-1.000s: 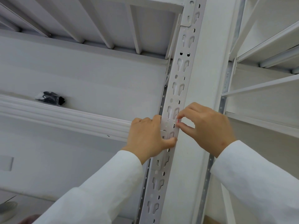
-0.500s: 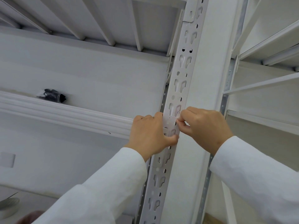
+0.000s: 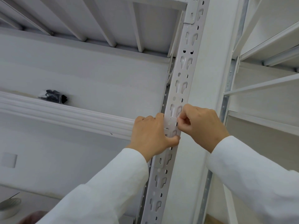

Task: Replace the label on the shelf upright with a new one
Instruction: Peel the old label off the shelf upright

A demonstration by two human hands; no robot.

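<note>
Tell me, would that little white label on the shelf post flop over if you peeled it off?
Probably floppy: the label looks thin and lies flat against the slotted shelf upright. Likely very light, since the right hand works its edge with fingertips alone. It may cling or curl, if it is sticky-backed. The left hand braces the upright.

White shelving and a bare pale wall

A small black bundle (image 3: pixel 54 96) lies on the white shelf beam (image 3: pixel 68 115) at left. Ribbed shelf undersides (image 3: pixel 100 20) run overhead. A pale wall plate (image 3: pixel 8 160) sits low left, with a grey rounded object (image 3: pixel 9 206) below it.
</note>
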